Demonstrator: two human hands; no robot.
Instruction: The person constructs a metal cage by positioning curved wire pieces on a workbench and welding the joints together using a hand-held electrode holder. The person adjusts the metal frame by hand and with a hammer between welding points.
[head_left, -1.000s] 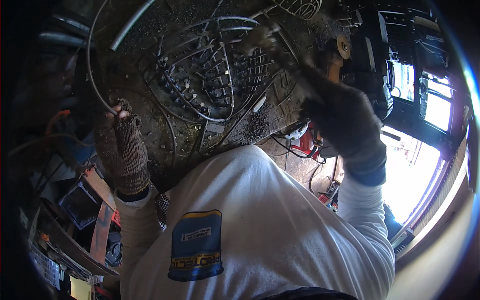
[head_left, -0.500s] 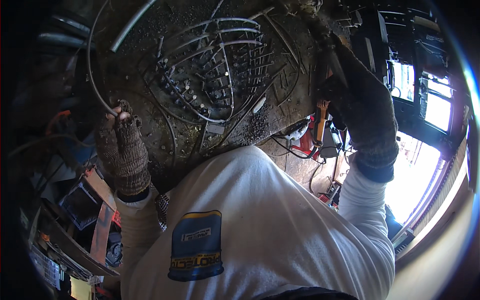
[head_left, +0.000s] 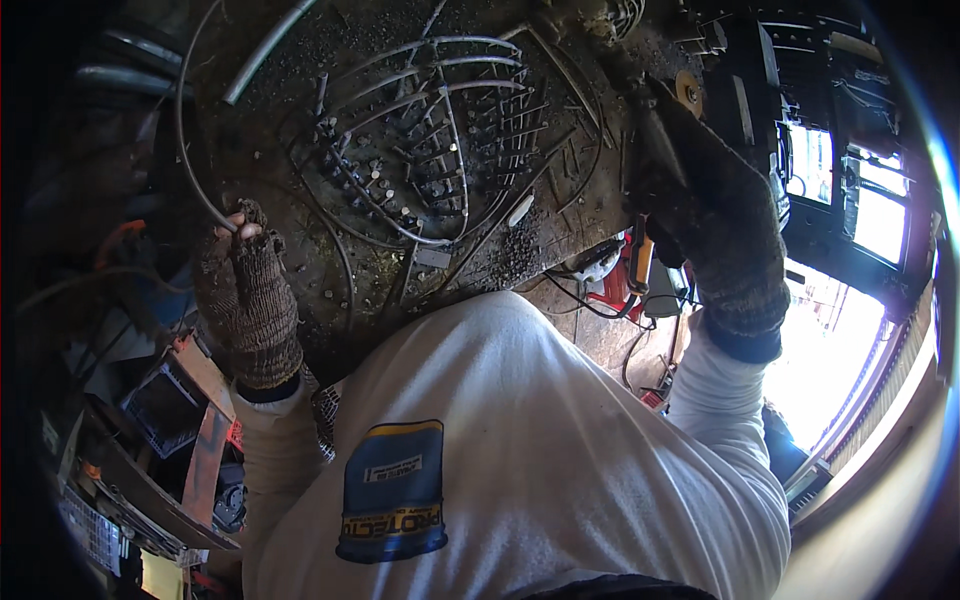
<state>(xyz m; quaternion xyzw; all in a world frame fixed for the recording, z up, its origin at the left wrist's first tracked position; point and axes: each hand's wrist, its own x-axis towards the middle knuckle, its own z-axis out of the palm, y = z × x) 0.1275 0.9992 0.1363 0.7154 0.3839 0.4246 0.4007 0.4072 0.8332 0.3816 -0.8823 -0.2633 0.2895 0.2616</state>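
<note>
My left hand point(head_left: 247, 295), in a brown knitted glove with bare fingertips, is closed around a thin curved metal rod point(head_left: 183, 135). The rod arcs up from the fingers past the top edge of the view. At the right side of the worktable, my right hand point(head_left: 722, 225), also gloved, is curled at a dark, elongated thing point(head_left: 662, 135). Shadow hides its fingers and most of what they grip. Between my hands, on the dirty worktable point(head_left: 570, 235), lies a curved frame of bent metal rods point(head_left: 455, 150) with many short pegs.
A thicker metal tube point(head_left: 268, 50) lies at the upper left of the table. A dark metal fixture point(head_left: 612, 18) stands at the far edge, near a round tan disc point(head_left: 688, 92). An orange-handled tool point(head_left: 641, 265) and cables hang by the near right edge. Crates and scrap point(head_left: 165, 410) crowd the lower left.
My right hand has shifted slightly left and down. The tan disc has come into sight beside it, and more of the far fixture shows. My left hand stays nearly still on the rod.
</note>
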